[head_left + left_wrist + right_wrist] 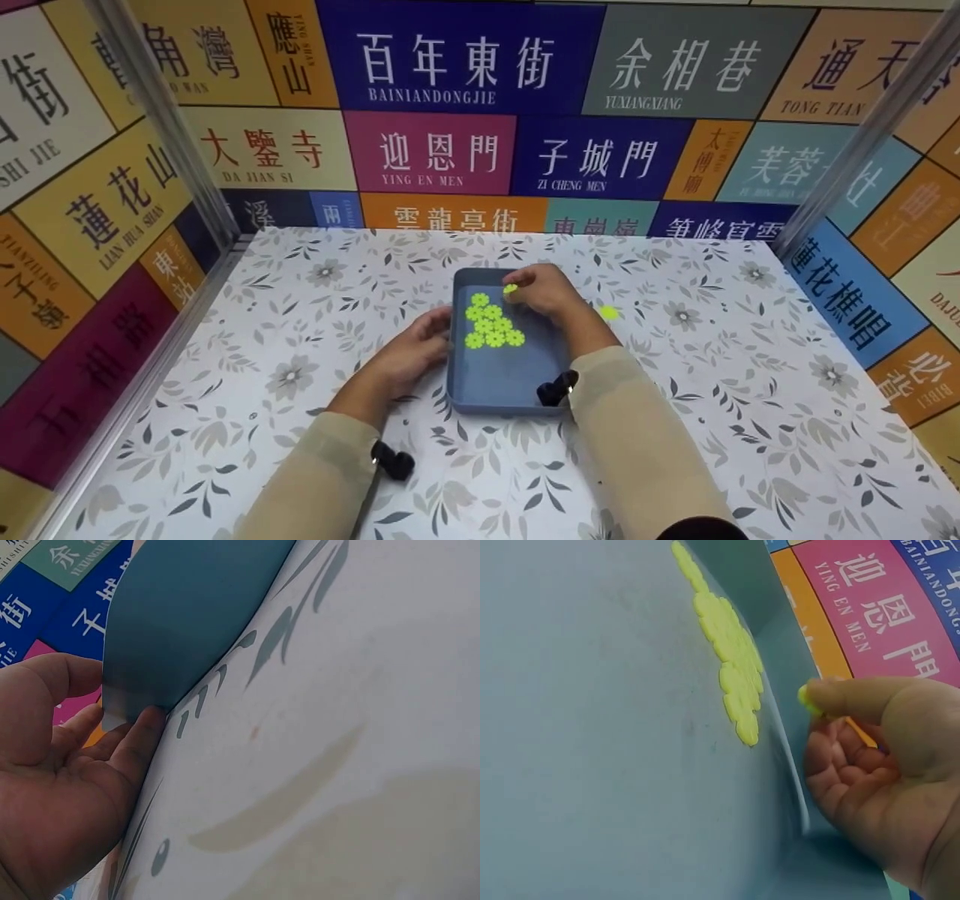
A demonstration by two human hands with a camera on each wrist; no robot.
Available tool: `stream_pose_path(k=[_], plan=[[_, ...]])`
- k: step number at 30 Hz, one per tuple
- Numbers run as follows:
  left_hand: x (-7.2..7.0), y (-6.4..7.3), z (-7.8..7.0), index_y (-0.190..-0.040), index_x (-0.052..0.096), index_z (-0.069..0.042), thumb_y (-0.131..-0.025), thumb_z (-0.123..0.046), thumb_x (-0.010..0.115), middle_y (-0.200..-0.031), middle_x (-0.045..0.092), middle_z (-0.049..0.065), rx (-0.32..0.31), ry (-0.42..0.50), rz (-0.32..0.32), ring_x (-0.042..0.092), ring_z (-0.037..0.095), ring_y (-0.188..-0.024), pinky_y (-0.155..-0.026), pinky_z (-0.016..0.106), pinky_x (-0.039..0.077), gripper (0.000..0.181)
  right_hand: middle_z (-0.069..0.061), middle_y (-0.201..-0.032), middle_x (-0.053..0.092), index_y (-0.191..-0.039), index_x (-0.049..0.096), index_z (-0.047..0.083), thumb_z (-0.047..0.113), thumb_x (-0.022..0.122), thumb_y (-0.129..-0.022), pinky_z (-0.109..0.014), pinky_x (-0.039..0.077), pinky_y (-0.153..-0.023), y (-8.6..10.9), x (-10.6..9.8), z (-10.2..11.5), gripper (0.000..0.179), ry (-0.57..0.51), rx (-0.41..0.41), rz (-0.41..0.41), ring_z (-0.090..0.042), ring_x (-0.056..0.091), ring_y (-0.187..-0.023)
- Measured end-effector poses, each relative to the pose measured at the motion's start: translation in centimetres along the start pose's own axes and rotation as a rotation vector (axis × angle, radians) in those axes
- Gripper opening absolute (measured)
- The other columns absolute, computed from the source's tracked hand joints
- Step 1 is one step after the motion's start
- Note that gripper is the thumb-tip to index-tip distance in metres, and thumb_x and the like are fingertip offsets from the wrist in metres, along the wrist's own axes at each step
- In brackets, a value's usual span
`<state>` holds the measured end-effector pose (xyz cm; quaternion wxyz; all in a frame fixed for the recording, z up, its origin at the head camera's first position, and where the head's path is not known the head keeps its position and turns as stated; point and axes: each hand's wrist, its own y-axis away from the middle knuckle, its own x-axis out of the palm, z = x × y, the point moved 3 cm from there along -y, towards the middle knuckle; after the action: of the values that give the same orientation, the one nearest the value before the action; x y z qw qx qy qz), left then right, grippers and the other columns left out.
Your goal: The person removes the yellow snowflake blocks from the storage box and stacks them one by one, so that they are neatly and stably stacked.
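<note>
A shallow blue-grey tray (510,382) lies on the table, with several flat yellow-green flower-shaped pieces (491,328) clustered inside it. Over the tray's far right part, my right hand (551,291) pinches another yellow-green flower-shaped piece (808,700) between thumb and fingers. That piece is held above the tray floor, to the right of the cluster's top. My left hand (409,352) rests at the tray's left side, its loosely bent fingers (142,739) touching the outside of the wall.
Just right of the tray, partly beside my right forearm, another yellow-green piece (609,312) lies on the leaf-patterned tabletop (712,315). Printed panels (427,150) enclose the table at the back and sides. Small black wrist cameras (394,460) sit on both sleeves.
</note>
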<state>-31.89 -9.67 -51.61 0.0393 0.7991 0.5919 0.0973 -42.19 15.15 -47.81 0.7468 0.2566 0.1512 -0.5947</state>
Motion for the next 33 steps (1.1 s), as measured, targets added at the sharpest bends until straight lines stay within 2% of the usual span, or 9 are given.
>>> stream_pose_path(k=[6,9,13,15,22,33], plan=[[0.1,0.0,0.1,-0.164,0.040,-0.012,-0.094,0.000,0.059,-0.167,0.045,0.012,0.003,0.004,0.004,0.046,0.029,-0.155,-0.126,0.045,0.042,0.073,-0.007,-0.116,0.074,-0.132,0.074,0.010,0.020,0.080,-0.096,-0.047,0.062,-0.099,0.0,-0.7,0.7,0.038,-0.176,0.027,0.001,-0.026,0.072,-0.105],[0.1,0.1,0.1,-0.164,0.040,-0.012,-0.094,0.000,0.059,-0.167,0.045,0.011,-0.001,0.000,0.007,0.046,0.029,-0.155,-0.126,0.046,0.042,0.074,-0.006,-0.112,0.075,-0.130,0.075,0.010,0.021,0.080,-0.096,-0.052,0.060,-0.104,0.2,-1.3,1.3,0.036,-0.250,0.015,-0.014,-0.023,0.072,-0.100],[0.1,0.2,0.0,-0.165,0.038,-0.013,-0.094,-0.001,0.060,-0.169,0.043,0.010,-0.008,-0.004,0.013,0.043,0.029,-0.157,-0.129,0.047,0.039,0.076,-0.006,-0.115,0.074,-0.128,0.075,0.012,0.014,0.080,-0.096,-0.052,0.059,-0.109,0.8,-2.1,2.0,0.033,-0.345,-0.016,-0.014,-0.020,0.075,-0.097],[0.1,0.2,0.1,-0.166,0.036,-0.013,-0.094,0.000,0.059,-0.171,0.041,0.010,-0.011,-0.001,0.015,0.041,0.028,-0.158,-0.130,0.048,0.038,0.076,-0.006,-0.118,0.073,-0.132,0.074,0.011,0.009,0.080,-0.095,-0.049,0.060,-0.109,1.2,-2.6,2.1,0.037,-0.373,-0.029,-0.012,-0.019,0.076,-0.099],[0.0,-0.1,0.1,-0.166,0.035,-0.011,-0.094,0.000,0.058,-0.171,0.040,0.011,-0.003,0.003,0.011,0.040,0.029,-0.159,-0.130,0.049,0.038,0.077,-0.004,-0.117,0.066,-0.138,0.072,0.012,0.006,0.083,-0.090,-0.029,0.066,-0.091,2.9,-4.7,1.7,0.049,-0.352,-0.057,-0.037,-0.016,0.073,-0.102],[0.0,-0.2,0.0,-0.166,0.036,-0.011,-0.095,0.001,0.058,-0.171,0.041,0.012,-0.006,0.001,0.013,0.044,0.029,-0.156,-0.129,0.047,0.040,0.075,-0.002,-0.117,0.066,-0.143,0.067,0.010,0.010,0.083,-0.091,-0.027,0.064,-0.097,5.9,-8.3,-0.2,0.053,-0.386,-0.077,-0.078,-0.014,0.067,-0.106]])
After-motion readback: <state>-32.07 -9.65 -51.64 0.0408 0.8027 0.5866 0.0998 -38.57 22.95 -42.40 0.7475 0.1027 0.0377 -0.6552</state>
